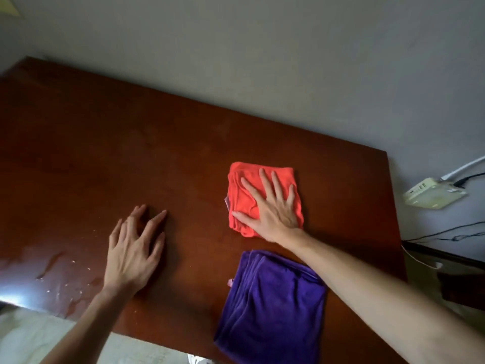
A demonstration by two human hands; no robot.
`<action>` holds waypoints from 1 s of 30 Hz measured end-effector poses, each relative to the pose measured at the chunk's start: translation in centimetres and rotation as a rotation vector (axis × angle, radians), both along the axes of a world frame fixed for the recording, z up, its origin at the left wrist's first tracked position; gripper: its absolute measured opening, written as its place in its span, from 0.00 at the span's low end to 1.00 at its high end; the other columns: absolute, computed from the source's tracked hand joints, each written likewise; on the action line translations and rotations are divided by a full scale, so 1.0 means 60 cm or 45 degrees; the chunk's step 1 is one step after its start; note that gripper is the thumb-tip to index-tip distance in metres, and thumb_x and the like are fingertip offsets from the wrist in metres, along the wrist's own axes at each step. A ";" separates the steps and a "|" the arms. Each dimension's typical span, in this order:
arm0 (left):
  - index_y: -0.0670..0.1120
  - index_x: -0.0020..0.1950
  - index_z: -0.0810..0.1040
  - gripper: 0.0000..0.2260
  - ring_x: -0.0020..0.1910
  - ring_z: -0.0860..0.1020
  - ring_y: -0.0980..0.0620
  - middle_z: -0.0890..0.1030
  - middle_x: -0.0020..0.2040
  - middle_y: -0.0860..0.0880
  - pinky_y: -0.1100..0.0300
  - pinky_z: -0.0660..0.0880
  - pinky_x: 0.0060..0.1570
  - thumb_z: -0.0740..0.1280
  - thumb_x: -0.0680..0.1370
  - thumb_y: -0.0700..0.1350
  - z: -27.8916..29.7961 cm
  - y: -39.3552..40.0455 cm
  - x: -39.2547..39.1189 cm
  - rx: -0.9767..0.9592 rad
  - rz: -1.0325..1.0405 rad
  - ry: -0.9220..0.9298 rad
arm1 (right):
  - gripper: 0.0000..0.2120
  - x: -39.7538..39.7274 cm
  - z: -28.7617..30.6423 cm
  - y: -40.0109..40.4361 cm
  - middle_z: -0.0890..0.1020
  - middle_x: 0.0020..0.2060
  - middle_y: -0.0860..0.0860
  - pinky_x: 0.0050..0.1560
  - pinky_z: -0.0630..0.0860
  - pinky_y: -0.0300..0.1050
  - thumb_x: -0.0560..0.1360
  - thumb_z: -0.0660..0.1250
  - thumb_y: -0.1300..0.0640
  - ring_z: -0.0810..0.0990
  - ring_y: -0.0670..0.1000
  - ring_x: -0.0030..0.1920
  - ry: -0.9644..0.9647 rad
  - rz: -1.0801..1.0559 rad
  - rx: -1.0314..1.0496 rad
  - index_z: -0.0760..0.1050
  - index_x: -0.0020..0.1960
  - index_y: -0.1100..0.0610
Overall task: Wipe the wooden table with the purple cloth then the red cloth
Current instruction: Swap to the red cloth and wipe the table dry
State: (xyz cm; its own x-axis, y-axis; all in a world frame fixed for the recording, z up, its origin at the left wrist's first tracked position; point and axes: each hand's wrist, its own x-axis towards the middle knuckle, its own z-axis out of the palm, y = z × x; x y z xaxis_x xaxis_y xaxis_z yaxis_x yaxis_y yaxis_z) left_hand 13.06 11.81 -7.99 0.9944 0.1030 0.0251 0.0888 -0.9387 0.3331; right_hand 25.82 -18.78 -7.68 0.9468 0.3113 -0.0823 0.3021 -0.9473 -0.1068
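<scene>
Purple cloth (273, 306) lies folded at the near edge of the worktop (131, 132), toward its right side, with no hand on it. Just beyond it, the red cloth (265, 198) sits folded flat, a strip of bare wood between the two. The right hand (270, 206) lies on top of the red cloth, palm down, fingers straight and spread, pressing it against the wood; the forearm passes over the far corner of the purple cloth. The left hand (136, 248) rests on bare wood to the left of both cloths, fingers spread and holding nothing.

Near the left part of the near edge, pale crumbs and wet-looking smears (60, 266) show on the surface. Off the right edge, a white plug box (433, 193) and some cables (446, 235) lie against the wall.

Judging by how things lie, the purple cloth looks done with and the red-cloth step is in hand. The next move seems to call for steady downward pressure while sliding the red cloth across the wood, likely leftward toward the smears and crumbs. The left hand would have to lift out of the way.
</scene>
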 end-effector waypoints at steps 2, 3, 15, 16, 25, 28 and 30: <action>0.62 0.79 0.56 0.24 0.80 0.53 0.49 0.59 0.79 0.44 0.46 0.50 0.77 0.46 0.82 0.60 -0.004 0.016 0.001 0.041 -0.036 0.047 | 0.46 0.067 0.005 0.014 0.45 0.86 0.50 0.78 0.48 0.76 0.68 0.42 0.18 0.43 0.57 0.85 0.011 -0.030 0.008 0.46 0.83 0.32; 0.62 0.79 0.53 0.24 0.80 0.50 0.50 0.58 0.79 0.44 0.47 0.48 0.78 0.45 0.82 0.60 -0.005 0.018 0.000 0.059 -0.054 0.055 | 0.46 0.107 0.007 0.025 0.46 0.86 0.50 0.78 0.48 0.75 0.67 0.41 0.17 0.44 0.56 0.85 0.021 -0.052 -0.002 0.46 0.83 0.32; 0.62 0.79 0.53 0.23 0.80 0.48 0.53 0.58 0.79 0.46 0.47 0.49 0.78 0.49 0.83 0.58 -0.017 0.024 0.000 0.079 -0.102 -0.011 | 0.41 0.347 0.007 0.099 0.46 0.86 0.51 0.77 0.45 0.78 0.75 0.52 0.21 0.43 0.59 0.85 0.062 -0.272 0.044 0.46 0.83 0.35; 0.62 0.79 0.54 0.23 0.80 0.48 0.53 0.59 0.79 0.45 0.47 0.50 0.78 0.49 0.83 0.58 -0.018 0.025 0.002 0.073 -0.098 -0.021 | 0.41 0.340 0.009 0.100 0.46 0.86 0.51 0.77 0.45 0.77 0.76 0.52 0.22 0.43 0.59 0.85 0.058 -0.268 0.047 0.46 0.84 0.35; 0.61 0.79 0.56 0.23 0.80 0.49 0.52 0.58 0.79 0.46 0.48 0.48 0.78 0.48 0.83 0.58 -0.013 0.027 0.002 0.013 -0.118 -0.003 | 0.43 0.085 0.002 0.173 0.47 0.86 0.51 0.79 0.44 0.74 0.73 0.45 0.20 0.45 0.59 0.85 -0.006 -0.143 0.065 0.48 0.84 0.37; 0.58 0.77 0.62 0.23 0.80 0.51 0.53 0.61 0.78 0.46 0.50 0.47 0.78 0.50 0.81 0.56 -0.005 0.031 0.003 -0.150 -0.108 -0.022 | 0.43 -0.073 -0.007 0.210 0.48 0.86 0.52 0.78 0.47 0.74 0.74 0.46 0.20 0.44 0.59 0.85 -0.064 -0.075 0.080 0.48 0.84 0.38; 0.55 0.76 0.64 0.24 0.79 0.52 0.54 0.62 0.77 0.47 0.51 0.47 0.78 0.52 0.80 0.56 -0.002 0.039 0.005 -0.285 -0.081 -0.007 | 0.43 -0.173 -0.008 0.229 0.47 0.86 0.52 0.78 0.49 0.74 0.76 0.50 0.21 0.43 0.59 0.85 -0.088 -0.062 0.076 0.48 0.85 0.38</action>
State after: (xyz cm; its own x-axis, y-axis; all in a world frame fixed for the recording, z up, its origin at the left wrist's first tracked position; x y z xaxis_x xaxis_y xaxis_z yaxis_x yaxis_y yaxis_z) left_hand 13.36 14.16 -8.14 0.9990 0.0434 0.0139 0.0293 -0.8452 0.5337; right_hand 15.45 -5.06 -8.14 0.9636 0.2674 0.0011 0.2648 -0.9535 -0.1437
